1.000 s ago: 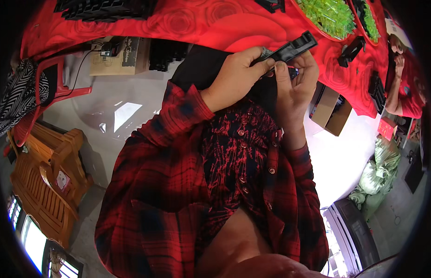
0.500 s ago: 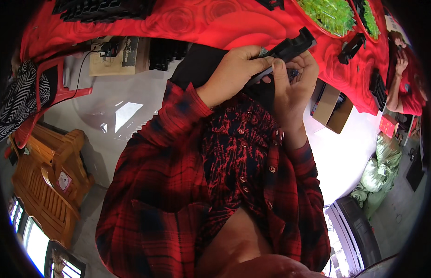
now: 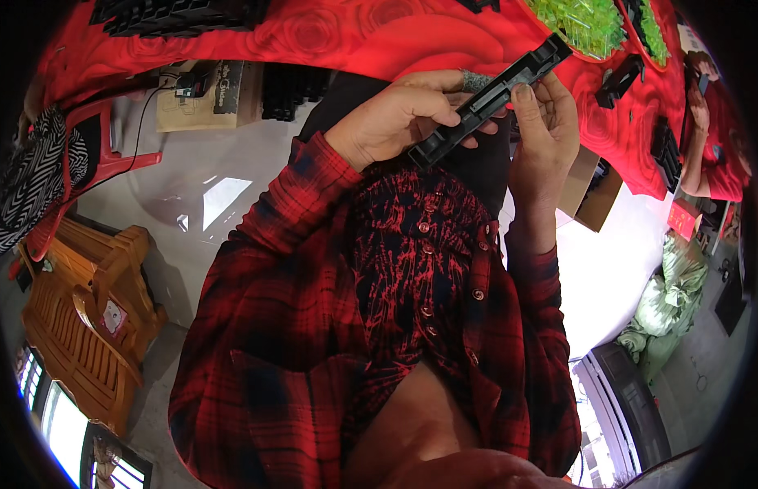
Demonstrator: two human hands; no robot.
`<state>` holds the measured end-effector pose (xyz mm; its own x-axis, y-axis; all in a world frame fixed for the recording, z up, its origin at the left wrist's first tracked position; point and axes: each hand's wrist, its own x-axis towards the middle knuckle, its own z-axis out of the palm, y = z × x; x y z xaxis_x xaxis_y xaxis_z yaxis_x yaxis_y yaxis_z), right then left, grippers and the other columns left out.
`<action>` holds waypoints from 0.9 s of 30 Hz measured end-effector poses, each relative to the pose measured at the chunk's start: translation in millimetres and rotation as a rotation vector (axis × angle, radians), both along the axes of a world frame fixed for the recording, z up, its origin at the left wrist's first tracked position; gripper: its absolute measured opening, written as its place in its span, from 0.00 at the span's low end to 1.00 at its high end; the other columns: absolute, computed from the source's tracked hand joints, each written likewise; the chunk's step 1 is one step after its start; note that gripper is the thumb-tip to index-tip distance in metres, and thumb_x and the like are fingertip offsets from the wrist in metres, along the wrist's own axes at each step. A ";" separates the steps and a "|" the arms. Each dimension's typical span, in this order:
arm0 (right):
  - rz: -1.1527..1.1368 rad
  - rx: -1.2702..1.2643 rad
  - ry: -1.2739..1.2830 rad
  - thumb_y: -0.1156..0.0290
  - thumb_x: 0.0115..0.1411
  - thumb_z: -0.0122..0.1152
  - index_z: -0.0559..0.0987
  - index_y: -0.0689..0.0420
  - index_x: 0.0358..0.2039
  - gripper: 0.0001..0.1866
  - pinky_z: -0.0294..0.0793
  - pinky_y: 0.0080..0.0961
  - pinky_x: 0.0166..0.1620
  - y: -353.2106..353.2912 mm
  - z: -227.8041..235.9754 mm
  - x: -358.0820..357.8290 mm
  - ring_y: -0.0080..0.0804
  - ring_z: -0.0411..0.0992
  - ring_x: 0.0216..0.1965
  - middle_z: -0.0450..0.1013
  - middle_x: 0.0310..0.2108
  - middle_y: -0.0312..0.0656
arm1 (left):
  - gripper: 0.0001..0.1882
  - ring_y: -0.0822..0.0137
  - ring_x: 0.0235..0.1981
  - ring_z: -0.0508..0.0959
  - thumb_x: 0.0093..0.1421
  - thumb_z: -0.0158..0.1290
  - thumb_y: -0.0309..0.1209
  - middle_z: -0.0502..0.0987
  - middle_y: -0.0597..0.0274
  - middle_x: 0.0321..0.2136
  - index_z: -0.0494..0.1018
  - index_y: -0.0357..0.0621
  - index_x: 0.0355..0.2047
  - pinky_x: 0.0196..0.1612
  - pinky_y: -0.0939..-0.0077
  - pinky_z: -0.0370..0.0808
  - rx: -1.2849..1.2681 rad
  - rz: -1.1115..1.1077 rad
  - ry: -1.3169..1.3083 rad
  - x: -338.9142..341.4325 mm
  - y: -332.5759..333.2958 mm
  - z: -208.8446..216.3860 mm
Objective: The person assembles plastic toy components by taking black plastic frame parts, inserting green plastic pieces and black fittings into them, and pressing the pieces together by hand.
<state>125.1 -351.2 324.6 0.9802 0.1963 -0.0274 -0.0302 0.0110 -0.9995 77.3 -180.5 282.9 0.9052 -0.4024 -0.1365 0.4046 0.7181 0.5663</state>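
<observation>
A long, narrow black plastic part point(image 3: 491, 99) with a channelled upper side slants across my lap, its far end up and to the right. My left hand point(image 3: 391, 118) grips its lower half, thumb on the near edge and fingers partly hidden beneath. Around the upper half closes my right hand point(image 3: 544, 130), thumb pressed on its side and fingers behind it. A tiny red spot shows by the right thumb; what it is I cannot make out. Something grey and rough point(image 3: 477, 81) shows by the left fingers, partly covered by the part.
Ahead lies a table with a red rose-patterned cloth point(image 3: 314, 37). It bears stacked black parts point(image 3: 179, 18), a tray of green-yellow pieces point(image 3: 579, 26) and a loose black part point(image 3: 619, 81). An open cardboard box point(image 3: 597, 196) stands below. At right, a person in red point(image 3: 721, 163) works.
The black part has been turned so its channelled side shows, and its near end has come into view. My right hand has shifted slightly right.
</observation>
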 end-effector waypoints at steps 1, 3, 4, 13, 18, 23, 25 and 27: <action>-0.016 0.038 -0.001 0.74 0.65 0.61 0.68 0.70 0.55 0.22 0.73 0.19 0.44 0.6 -0.3 -0.2 0.23 0.73 0.38 0.75 0.40 0.43 | 0.29 0.56 0.53 0.78 0.59 0.48 0.26 0.74 0.49 0.54 0.62 0.29 0.62 0.52 0.68 0.77 -0.026 -0.002 0.009 -0.2 -0.2 0.1; -0.010 0.037 0.007 0.74 0.64 0.62 0.67 0.70 0.55 0.23 0.73 0.20 0.44 -1.0 -1.5 -0.2 0.23 0.73 0.38 0.75 0.41 0.43 | 0.27 0.58 0.51 0.79 0.61 0.49 0.27 0.75 0.50 0.52 0.64 0.29 0.61 0.50 0.70 0.78 0.030 0.010 0.023 -0.5 -1.5 3.3; -0.003 0.034 0.014 0.73 0.64 0.63 0.67 0.71 0.56 0.24 0.73 0.20 0.45 -2.3 -2.3 -0.3 0.24 0.73 0.39 0.75 0.41 0.43 | 0.25 0.59 0.50 0.79 0.63 0.50 0.27 0.75 0.51 0.51 0.65 0.30 0.60 0.48 0.71 0.79 0.085 0.024 0.038 -0.5 -1.9 4.4; -0.027 -0.736 -0.824 0.58 0.57 0.69 0.68 0.61 0.62 0.37 0.58 0.40 0.61 -35.7 7.7 16.6 0.40 0.64 0.58 0.67 0.56 0.49 | 0.16 0.73 0.39 0.80 0.65 0.50 0.26 0.80 0.61 0.40 0.74 0.34 0.52 0.39 0.82 0.77 0.633 -0.037 -0.139 4.6 21.3 0.5; 0.498 -1.114 -0.849 0.62 0.49 0.72 0.74 0.51 0.58 0.34 0.55 0.41 0.62 -47.1 19.0 16.8 0.33 0.73 0.48 0.75 0.45 0.38 | 0.18 0.76 0.38 0.79 0.63 0.51 0.24 0.80 0.66 0.36 0.73 0.38 0.54 0.43 0.82 0.75 0.933 -0.298 -0.344 12.8 44.8 20.5; 0.519 -1.097 -0.860 0.66 0.50 0.70 0.80 0.54 0.45 0.20 0.61 0.40 0.57 -48.4 16.6 8.8 0.34 0.75 0.39 0.76 0.33 0.35 | 0.21 0.67 0.42 0.81 0.60 0.54 0.24 0.82 0.58 0.38 0.71 0.39 0.55 0.48 0.74 0.76 1.026 -0.124 -0.521 13.5 47.2 15.0; 0.454 -1.101 -0.872 0.66 0.50 0.70 0.81 0.54 0.42 0.17 0.62 0.39 0.55 -43.8 17.2 5.3 0.34 0.74 0.37 0.75 0.31 0.36 | 0.22 0.61 0.44 0.82 0.59 0.56 0.25 0.82 0.53 0.41 0.71 0.38 0.54 0.49 0.71 0.77 1.263 -0.067 -0.578 13.4 50.5 22.9; 0.437 -1.094 -0.880 0.66 0.50 0.70 0.81 0.54 0.41 0.17 0.62 0.38 0.54 -39.8 16.2 3.1 0.34 0.74 0.37 0.75 0.31 0.36 | 0.21 0.59 0.44 0.82 0.59 0.57 0.26 0.82 0.52 0.41 0.71 0.37 0.53 0.48 0.70 0.77 1.340 -0.016 -0.601 13.1 54.4 19.8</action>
<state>128.2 -391.0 340.8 0.6288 0.7495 0.2069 0.7770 -0.5962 -0.2019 90.3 -126.0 302.7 0.9562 -0.2919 -0.0203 -0.1251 -0.4707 0.8734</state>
